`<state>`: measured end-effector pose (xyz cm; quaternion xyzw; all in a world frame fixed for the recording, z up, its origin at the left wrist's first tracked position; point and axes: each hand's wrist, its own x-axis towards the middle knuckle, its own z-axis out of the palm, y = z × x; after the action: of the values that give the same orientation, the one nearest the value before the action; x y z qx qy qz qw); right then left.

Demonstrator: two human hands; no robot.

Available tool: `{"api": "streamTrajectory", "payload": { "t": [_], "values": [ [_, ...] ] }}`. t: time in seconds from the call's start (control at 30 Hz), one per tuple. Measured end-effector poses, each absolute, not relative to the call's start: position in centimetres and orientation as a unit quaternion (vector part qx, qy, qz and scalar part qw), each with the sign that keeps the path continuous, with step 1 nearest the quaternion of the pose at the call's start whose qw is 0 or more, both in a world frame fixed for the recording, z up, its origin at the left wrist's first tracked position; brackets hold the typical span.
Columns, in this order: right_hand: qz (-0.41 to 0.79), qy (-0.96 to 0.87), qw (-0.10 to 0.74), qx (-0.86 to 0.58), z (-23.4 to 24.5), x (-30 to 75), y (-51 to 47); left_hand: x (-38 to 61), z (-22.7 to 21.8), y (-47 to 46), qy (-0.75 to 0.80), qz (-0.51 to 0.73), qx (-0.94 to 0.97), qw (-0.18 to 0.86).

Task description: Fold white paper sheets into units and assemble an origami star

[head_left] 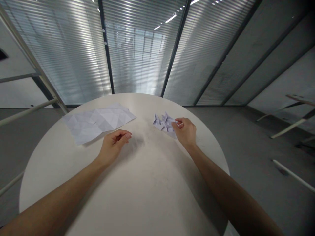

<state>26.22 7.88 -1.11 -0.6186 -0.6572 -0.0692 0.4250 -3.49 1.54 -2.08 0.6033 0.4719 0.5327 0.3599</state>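
Observation:
A small folded white paper figure [163, 123] lies on the round white table [147, 183], right of centre. My right hand [185, 131] rests at its right edge, fingers pinched on the paper. My left hand [113, 144] hovers just above the table near the middle, fingers loosely curled with nothing in them. A creased, unfolded white paper sheet [98, 122] lies flat on the table just beyond and to the left of my left hand, not touched by it.
Beyond the table's far edge stands a glass wall with horizontal blinds and dark frames [172, 52]. White metal bars [27, 111] run at the left. Grey floor [256, 147] and table legs [292, 126] lie to the right.

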Motion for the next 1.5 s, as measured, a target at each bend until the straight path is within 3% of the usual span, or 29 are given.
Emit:
{"api": "streamTrajectory", "payload": {
  "t": [0.33, 0.5, 0.6, 0.67, 0.8, 1.13, 1.33, 1.4, 1.5],
  "values": [
    [-0.069, -0.642, 0.452, -0.616, -1.2, 26.5, 8.1, -3.8, -2.2, 1.6, 0.487, 0.527, 0.619, 0.319],
    [-0.060, -0.645, 0.473, -0.598, -0.9, 26.2, 7.4, -5.7, -0.5, 2.1, 0.561, 0.472, 0.672, 0.106],
    [-0.047, -0.654, 0.487, -0.577, -0.6, 25.9, 6.7, -7.6, 0.1, 2.6, 0.617, 0.325, 0.716, -0.042],
    [-0.042, -0.657, 0.498, -0.565, -0.4, 25.7, 6.2, -8.8, -0.2, 3.0, 0.668, 0.226, 0.705, -0.068],
    [-0.037, -0.655, 0.517, -0.549, -0.2, 25.4, 5.5, -10.2, -1.2, 3.3, 0.723, 0.115, 0.681, -0.034],
    [-0.017, -0.674, 0.519, -0.525, 0.0, 24.4, 4.9, -10.8, -1.2, 3.7, 0.672, 0.048, 0.738, -0.043],
    [-0.013, -0.778, 0.444, -0.444, 0.0, 22.5, 3.2, -6.8, 0.3, 0.8, 0.615, 0.040, 0.786, -0.055],
    [-0.005, -0.817, 0.406, -0.409, -0.1, 21.7, 2.5, -5.2, 1.6, -0.8, 0.591, 0.074, 0.803, 0.012],
    [0.029, -0.876, 0.286, -0.387, -0.8, 20.4, 1.8, -4.3, 3.5, -2.4, 0.460, 0.157, 0.850, 0.205]
  ]
}}
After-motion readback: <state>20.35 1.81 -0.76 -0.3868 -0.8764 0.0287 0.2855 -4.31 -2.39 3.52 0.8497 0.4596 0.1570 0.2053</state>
